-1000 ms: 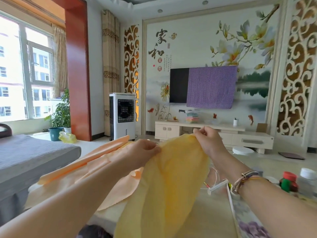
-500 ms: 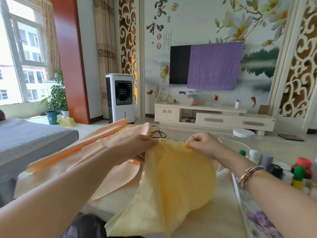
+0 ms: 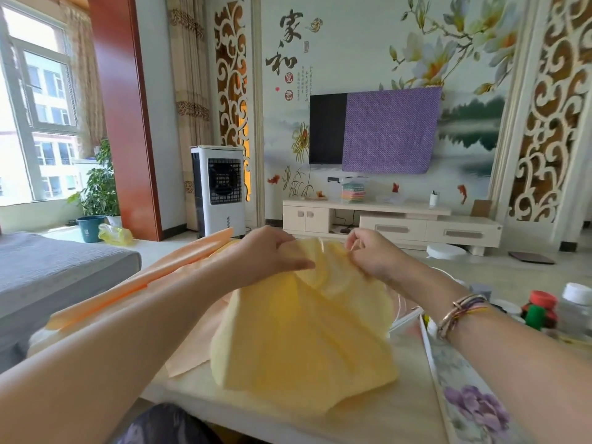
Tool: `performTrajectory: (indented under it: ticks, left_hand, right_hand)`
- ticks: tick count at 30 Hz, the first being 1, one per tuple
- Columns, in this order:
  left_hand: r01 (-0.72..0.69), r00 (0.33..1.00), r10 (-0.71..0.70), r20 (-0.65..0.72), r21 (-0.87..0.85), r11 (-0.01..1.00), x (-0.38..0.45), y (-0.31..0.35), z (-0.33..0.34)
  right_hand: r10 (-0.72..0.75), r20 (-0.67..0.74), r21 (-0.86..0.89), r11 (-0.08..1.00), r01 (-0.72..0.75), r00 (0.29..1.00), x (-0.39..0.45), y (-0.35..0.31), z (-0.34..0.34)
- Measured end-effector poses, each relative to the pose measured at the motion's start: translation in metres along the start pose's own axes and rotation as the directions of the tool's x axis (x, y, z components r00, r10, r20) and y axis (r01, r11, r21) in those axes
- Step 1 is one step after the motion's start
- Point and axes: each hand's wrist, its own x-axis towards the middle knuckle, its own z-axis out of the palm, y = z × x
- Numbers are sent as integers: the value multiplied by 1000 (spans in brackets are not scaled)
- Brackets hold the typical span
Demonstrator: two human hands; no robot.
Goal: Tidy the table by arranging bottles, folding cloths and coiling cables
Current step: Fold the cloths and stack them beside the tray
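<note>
A yellow cloth [image 3: 307, 341] hangs bunched above the table [image 3: 390, 421], its lower edge lying on the tabletop. My left hand [image 3: 272, 254] grips its top edge on the left. My right hand [image 3: 371, 254] pinches the top edge close beside it. An orange cloth [image 3: 141, 280] lies spread on the table's left half, partly under the yellow one. A white cable [image 3: 405, 318] shows behind my right wrist. Several bottles [image 3: 541, 309] with red, green and white caps stand at the table's right edge.
A floral-patterned strip [image 3: 471, 398] runs along the table's right side. A grey sofa [image 3: 48, 270] stands to the left. Beyond the table are a white air cooler [image 3: 221, 190], a TV cabinet [image 3: 390, 222] and a wall TV half covered by a purple cloth [image 3: 389, 129].
My hands have come closer together on the yellow cloth's top edge and dropped lower. The cloth now bunches onto the table instead of hanging long.
</note>
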Motion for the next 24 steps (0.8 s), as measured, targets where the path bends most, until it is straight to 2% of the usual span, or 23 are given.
performTrajectory:
  ticks: [2, 4, 5, 7, 9, 11, 15, 17, 19, 20, 21, 22, 23, 24]
  left_hand:
    - [1, 999, -8, 51, 132, 991, -5, 4, -6]
    - [16, 994, -50, 93, 331, 943, -8, 0, -12]
    - [35, 990, -91, 109, 432, 901, -9, -5, -15]
    - [70, 977, -172, 122, 580, 812, -11, -18, -21]
    - [124, 962, -243, 126, 589, 799, -13, -33, -26]
    - [207, 929, -338, 151, 547, 811, -13, -45, -28]
    - [456, 744, -618, 254, 482, 748, -4, -64, -24]
    - [586, 673, -704, 226, 418, 694, 1, -72, -25]
    - [711, 643, -748, 166, 235, 663, 13, -72, -29]
    - [744, 654, -746, 126, 68, 665, 22, -70, -32]
    - [719, 692, -721, 47, -144, 680, 37, -66, -40]
    - [613, 734, -675, -73, -357, 705, 50, -62, -46]
    - [450, 755, -616, -225, -506, 736, 61, -55, -55]
    - [294, 741, -550, -385, -551, 781, 69, -48, -65]
  right_hand:
    - [-32, -44, 37, 999, 34, 999, -2, -8, -7]
    - [-47, -18, 62, 997, 48, 999, -6, -13, -15]
    - [-49, 15, 21, 999, 49, 999, -9, -13, -18]
    - [-52, 109, -204, 976, 73, 993, -12, -10, -20]
    - [-4, 205, -394, 915, 86, 979, -12, -2, -17]
    - [104, 250, -486, 873, 32, 963, -7, 6, -12]
    - [281, 111, -478, 856, -196, 953, 13, 16, 3]
    - [349, 117, -363, 886, -287, 930, 23, 19, 5]
    - [395, 238, -33, 916, -399, 887, 34, 15, 7]
    - [350, 248, 161, 905, -394, 904, 41, 10, 6]
    - [263, 179, 336, 889, -310, 948, 54, 1, 4]
    - [161, 54, 456, 874, -167, 986, 65, -7, 2]
    - [51, -92, 497, 868, 2, 994, 76, -19, 0]
    - [-54, -213, 485, 861, 153, 976, 83, -30, -2]
